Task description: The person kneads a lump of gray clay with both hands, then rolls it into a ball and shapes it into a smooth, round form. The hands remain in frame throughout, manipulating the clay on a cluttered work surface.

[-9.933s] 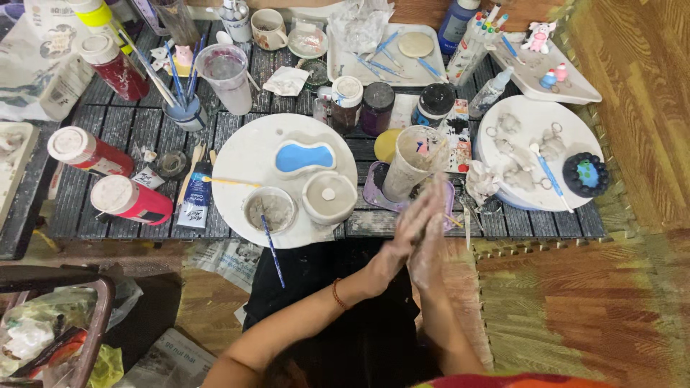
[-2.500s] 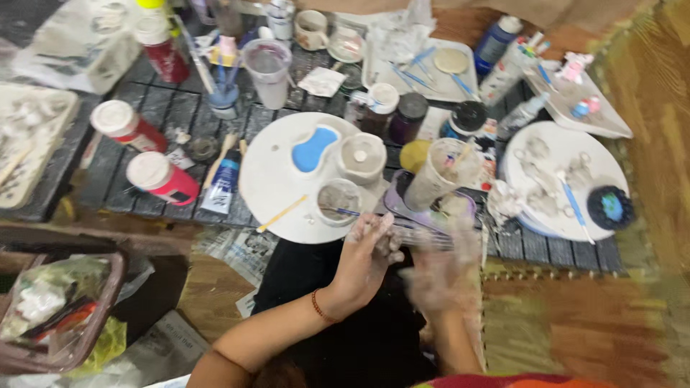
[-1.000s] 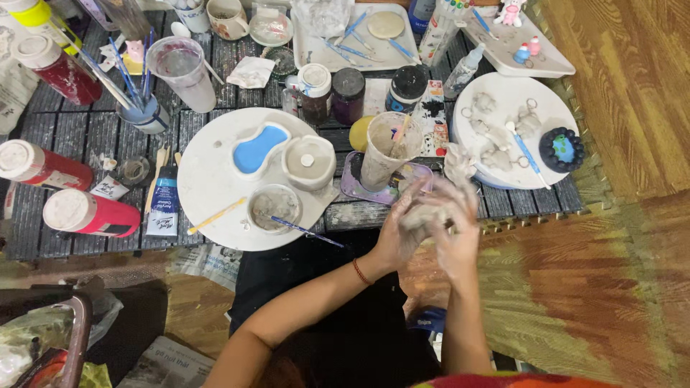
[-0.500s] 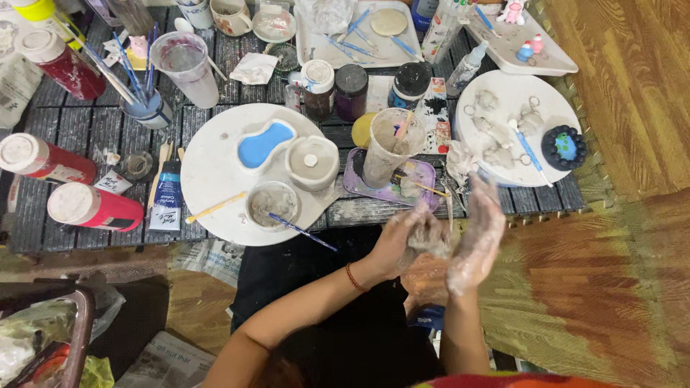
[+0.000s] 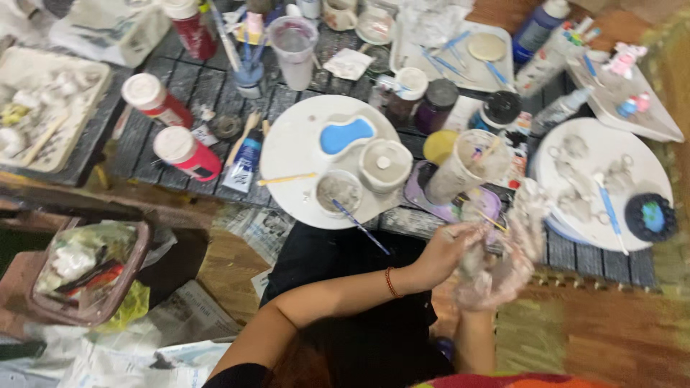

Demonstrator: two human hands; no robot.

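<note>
Both hands are working close together just off the near edge of the desk (image 5: 165, 79), above the lap. Left hand (image 5: 445, 251) is cupping half-closed around a pale lump (image 5: 473, 262), likely clay; right hand (image 5: 507, 262) is pressing against it from the other side, palm in, fingers blurring so I can't tell how tightly it is closing. The lump is sitting between the two palms, touching both, probably so it is getting shaped evenly and any crumbs are falling clear of the work. Right hand is looking whitish, maybe coated or gloved; too blurry to call. A white round plate (image 5: 287, 144) is sitting just ahead with a blue mould (image 5: 346, 134), two small bowls and a brush (image 5: 359, 224) overhanging its rim, all within reach. A cup (image 5: 460, 169) is standing near the hands; red bottles (image 5: 183, 151) are lying well apart to the left.
</note>
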